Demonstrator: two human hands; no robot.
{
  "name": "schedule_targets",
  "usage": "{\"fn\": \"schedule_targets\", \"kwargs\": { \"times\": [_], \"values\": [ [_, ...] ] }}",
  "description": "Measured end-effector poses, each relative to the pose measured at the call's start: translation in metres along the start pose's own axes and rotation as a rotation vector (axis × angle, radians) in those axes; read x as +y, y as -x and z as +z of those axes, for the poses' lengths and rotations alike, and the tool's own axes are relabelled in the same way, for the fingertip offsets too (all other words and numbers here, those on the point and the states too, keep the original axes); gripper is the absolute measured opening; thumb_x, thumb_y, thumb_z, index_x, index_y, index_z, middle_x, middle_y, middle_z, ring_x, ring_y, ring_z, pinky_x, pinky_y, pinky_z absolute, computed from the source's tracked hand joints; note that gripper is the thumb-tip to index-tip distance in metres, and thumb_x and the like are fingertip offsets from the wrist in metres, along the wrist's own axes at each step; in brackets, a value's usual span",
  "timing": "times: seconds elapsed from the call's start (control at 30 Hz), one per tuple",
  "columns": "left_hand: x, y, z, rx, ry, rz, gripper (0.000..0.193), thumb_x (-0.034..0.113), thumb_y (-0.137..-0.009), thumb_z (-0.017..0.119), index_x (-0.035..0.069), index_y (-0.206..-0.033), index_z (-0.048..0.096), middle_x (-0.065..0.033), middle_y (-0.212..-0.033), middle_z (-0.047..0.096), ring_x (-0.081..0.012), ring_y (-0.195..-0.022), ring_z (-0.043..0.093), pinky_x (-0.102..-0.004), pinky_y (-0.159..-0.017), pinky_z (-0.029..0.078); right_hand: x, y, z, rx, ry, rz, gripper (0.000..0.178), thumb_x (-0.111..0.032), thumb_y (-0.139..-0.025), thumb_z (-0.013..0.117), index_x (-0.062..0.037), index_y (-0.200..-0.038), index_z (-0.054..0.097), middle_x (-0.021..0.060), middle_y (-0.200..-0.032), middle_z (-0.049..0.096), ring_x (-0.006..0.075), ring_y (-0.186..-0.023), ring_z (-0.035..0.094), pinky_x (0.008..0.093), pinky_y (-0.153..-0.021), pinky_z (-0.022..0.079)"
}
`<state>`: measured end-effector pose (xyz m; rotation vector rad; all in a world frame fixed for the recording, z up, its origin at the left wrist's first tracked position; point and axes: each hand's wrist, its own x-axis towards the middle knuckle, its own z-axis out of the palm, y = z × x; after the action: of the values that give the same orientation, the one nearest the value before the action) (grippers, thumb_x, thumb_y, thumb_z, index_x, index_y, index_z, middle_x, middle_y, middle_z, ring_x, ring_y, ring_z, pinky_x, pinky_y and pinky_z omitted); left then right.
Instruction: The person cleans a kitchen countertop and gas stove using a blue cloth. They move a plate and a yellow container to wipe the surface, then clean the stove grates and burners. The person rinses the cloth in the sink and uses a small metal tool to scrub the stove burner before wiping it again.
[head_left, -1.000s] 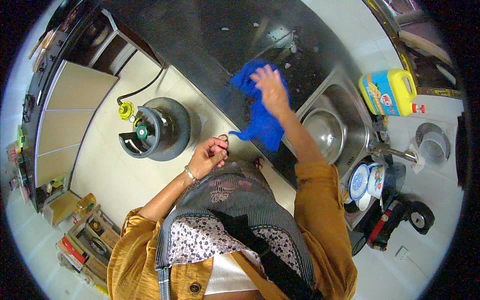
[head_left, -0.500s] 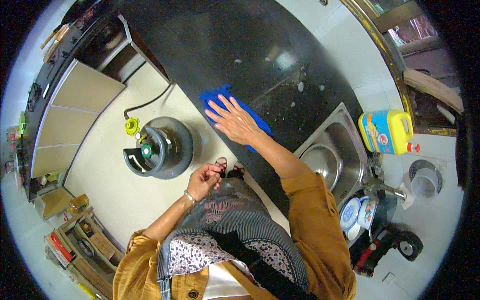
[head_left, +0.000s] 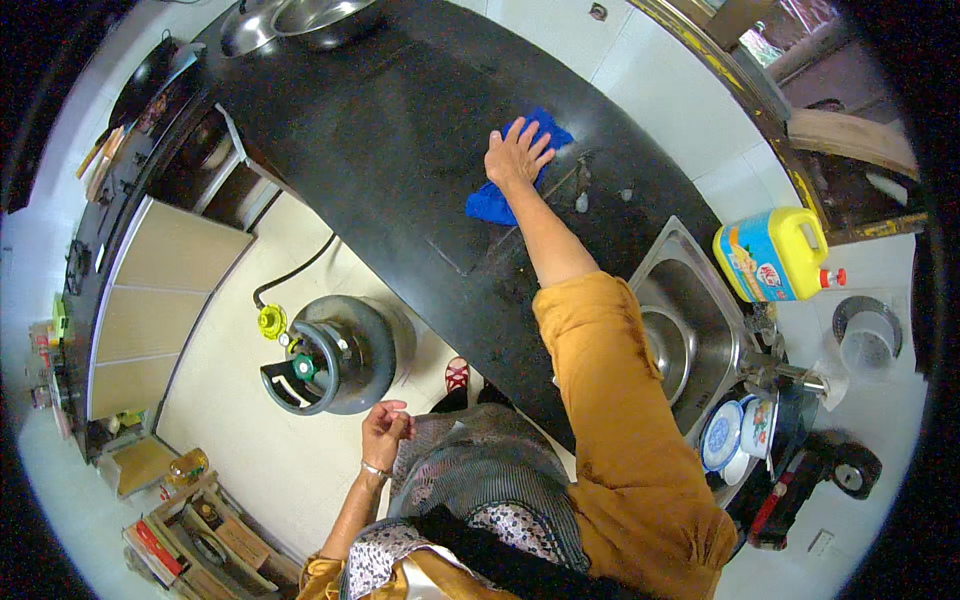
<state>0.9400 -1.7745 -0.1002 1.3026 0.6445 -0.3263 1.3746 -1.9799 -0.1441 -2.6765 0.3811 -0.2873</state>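
Observation:
My right hand (head_left: 517, 160) lies palm down on a blue cloth (head_left: 492, 206) on the black countertop (head_left: 400, 170), fingers spread and pressing on it. The cloth shows beyond my fingertips and beside my wrist. A few small wet-looking spots (head_left: 582, 203) dot the counter to the right of my hand. My left hand (head_left: 385, 432), with a bracelet at its wrist, hangs in front of my apron (head_left: 470, 460). Its fingers are loosely curled, and I see nothing in them. Close beyond it stands a dark gas cylinder (head_left: 375, 350) on the floor.
A steel sink (head_left: 705, 330) is set in the counter at the right, with a yellow jug (head_left: 795, 250) beside it. Bowls (head_left: 725, 435) stand nearer. Steel pans (head_left: 320, 15) sit at the far end. A hose (head_left: 300, 275) runs from the cylinder's yellow regulator (head_left: 272, 320) towards the counter.
My right hand has moved the blue cloth farther away across the counter, from its near edge towards the wall. The left hand has dropped slightly lower in view. The view has shifted, showing the pans.

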Motion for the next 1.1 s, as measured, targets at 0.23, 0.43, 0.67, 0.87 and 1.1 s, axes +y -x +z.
{"fn": "schedule_targets", "kwargs": {
  "times": [0.23, 0.43, 0.67, 0.87, 1.1],
  "values": [
    [0.001, -0.009, 0.018, -0.068, 0.025, -0.129, 0.016, 0.007, -0.086, 0.054, 0.002, -0.102, 0.052, -0.0096, -0.075, 0.059, -0.0173, -0.062, 0.058, -0.0286, -0.055, 0.049, -0.017, 0.055, -0.024, -0.189, 0.036, -0.591, 0.053, -0.036, -0.09, 0.04, -0.0168, -0.138, 0.028, 0.0177, -0.138, 0.034, 0.041, -0.126, 0.031, 0.0556, -0.105, 0.016],
    [0.037, -0.029, 0.027, -0.093, -0.091, 0.043, 0.017, 0.01, -0.086, 0.056, 0.004, -0.102, 0.053, -0.008, -0.077, 0.06, -0.0162, -0.063, 0.059, -0.0289, -0.058, 0.05, 0.006, -0.009, -0.006, 0.009, 0.039, -0.551, 0.047, -0.039, -0.089, 0.041, -0.0169, -0.13, 0.043, 0.0153, -0.136, 0.037, 0.0369, -0.13, 0.026, 0.0579, -0.104, 0.013],
    [0.016, -0.029, 0.007, 0.061, -0.078, 0.048, 0.017, 0.015, -0.086, 0.059, 0.005, -0.099, 0.054, -0.007, -0.076, 0.061, -0.0154, -0.062, 0.059, -0.0267, -0.056, 0.049, 0.096, -0.078, -0.037, -0.101, 0.269, -0.009, 0.064, -0.051, -0.091, 0.023, -0.0117, -0.141, 0.023, 0.0236, -0.145, 0.018, 0.0457, -0.133, 0.012, 0.0572, -0.106, 0.001],
    [0.004, -0.017, 0.017, -0.013, -0.046, 0.003, 0.018, 0.01, -0.087, 0.055, 0.0, -0.102, 0.052, -0.007, -0.074, 0.061, -0.0128, -0.06, 0.057, -0.0249, -0.056, 0.049, 0.134, -0.082, -0.098, -0.453, 0.382, 0.347, 0.102, -0.078, -0.076, 0.023, -0.002, -0.142, 0.01, 0.0244, -0.146, 0.01, 0.0474, -0.132, 0.014, 0.0643, -0.102, 0.01],
    [0.012, -0.024, 0.015, -0.178, -0.081, 0.05, 0.016, 0.004, -0.087, 0.052, -0.002, -0.102, 0.051, -0.0077, -0.075, 0.06, -0.0124, -0.059, 0.056, -0.0247, -0.054, 0.046, 0.135, -0.035, -0.129, -0.68, 0.557, 0.221, 0.093, -0.076, -0.078, 0.017, -0.004, -0.132, 0.041, 0.0211, -0.139, 0.032, 0.0356, -0.13, 0.029, 0.0439, -0.106, 0.023]
  ]
}}
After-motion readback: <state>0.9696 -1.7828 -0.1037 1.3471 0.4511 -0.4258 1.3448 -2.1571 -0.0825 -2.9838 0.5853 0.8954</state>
